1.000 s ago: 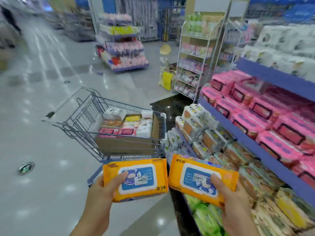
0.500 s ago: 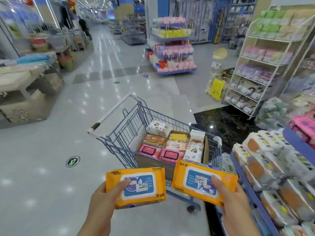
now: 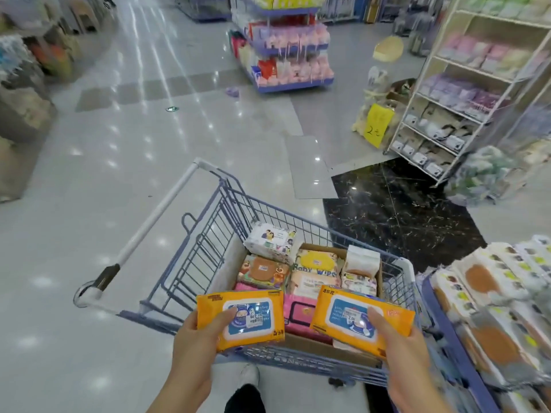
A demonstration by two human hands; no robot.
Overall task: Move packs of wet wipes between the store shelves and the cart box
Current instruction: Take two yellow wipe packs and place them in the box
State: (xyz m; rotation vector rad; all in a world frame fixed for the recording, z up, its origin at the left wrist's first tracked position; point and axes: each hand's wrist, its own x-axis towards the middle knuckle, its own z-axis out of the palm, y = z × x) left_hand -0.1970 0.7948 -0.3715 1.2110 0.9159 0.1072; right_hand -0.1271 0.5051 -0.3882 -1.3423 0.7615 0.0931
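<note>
The left hand (image 3: 196,338) grips the left orange pack (image 3: 241,318), the right hand (image 3: 399,341) the right orange pack (image 3: 360,320), both hiding part of the cart box (image 3: 313,347), which is closer now than before.

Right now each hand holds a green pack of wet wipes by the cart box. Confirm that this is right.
Not right: the colour is orange, not green. In the head view the left hand grips the left orange pack and the right hand grips the right orange pack, both by the cart box.
</note>
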